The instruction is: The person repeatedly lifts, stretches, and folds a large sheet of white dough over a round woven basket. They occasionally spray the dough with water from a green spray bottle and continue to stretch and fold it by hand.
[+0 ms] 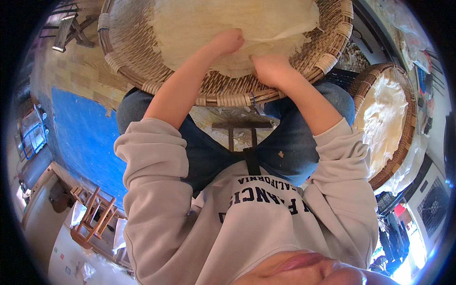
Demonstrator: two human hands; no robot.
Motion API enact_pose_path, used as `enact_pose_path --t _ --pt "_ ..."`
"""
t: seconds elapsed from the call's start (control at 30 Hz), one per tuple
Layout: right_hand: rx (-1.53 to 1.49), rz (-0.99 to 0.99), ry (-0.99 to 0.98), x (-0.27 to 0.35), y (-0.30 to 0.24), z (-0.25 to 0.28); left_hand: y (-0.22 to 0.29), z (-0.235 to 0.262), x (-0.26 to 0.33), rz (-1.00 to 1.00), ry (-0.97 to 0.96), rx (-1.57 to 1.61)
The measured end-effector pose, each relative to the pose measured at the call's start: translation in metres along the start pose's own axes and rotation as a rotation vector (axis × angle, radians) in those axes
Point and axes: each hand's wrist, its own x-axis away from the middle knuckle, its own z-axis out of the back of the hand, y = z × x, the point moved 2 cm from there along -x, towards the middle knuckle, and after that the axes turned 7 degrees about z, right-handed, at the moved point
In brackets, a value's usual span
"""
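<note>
A wide round woven basket tray [135, 50] lies across my knees. Over its middle spreads a thin cream-white sheet [199, 23] of soft material with ragged edges; I cannot tell exactly what it is. My left hand [230, 42] is closed in a fist on the sheet, where a raised fold runs off to the right from its fingers. Closer to the tray's near rim, my right hand [270, 69] is curled closed at the sheet's near edge, thumb toward the left hand. What its fingers hold is hidden.
A second woven basket [411, 102] stands at the right, holding a crumpled white sheet [384, 118]. Blue matting [85, 137] covers floor on the left. A wooden stool [95, 213] is at lower left, another wooden piece [71, 31] at upper left. Clear plastic hangs at upper right.
</note>
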Motion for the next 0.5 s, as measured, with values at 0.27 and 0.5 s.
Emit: enact_pose_path --t 0.27,0.5 --pt "0.184 -0.028 0.117 -0.033 0.023 -0.024 -0.018 0.002 -0.008 -0.183 0.239 0.189" --pt "0.163 -0.020 -0.201 -0.037 0.024 -0.020 -0.057 0.057 -0.035 0.108 0.537 0.465"
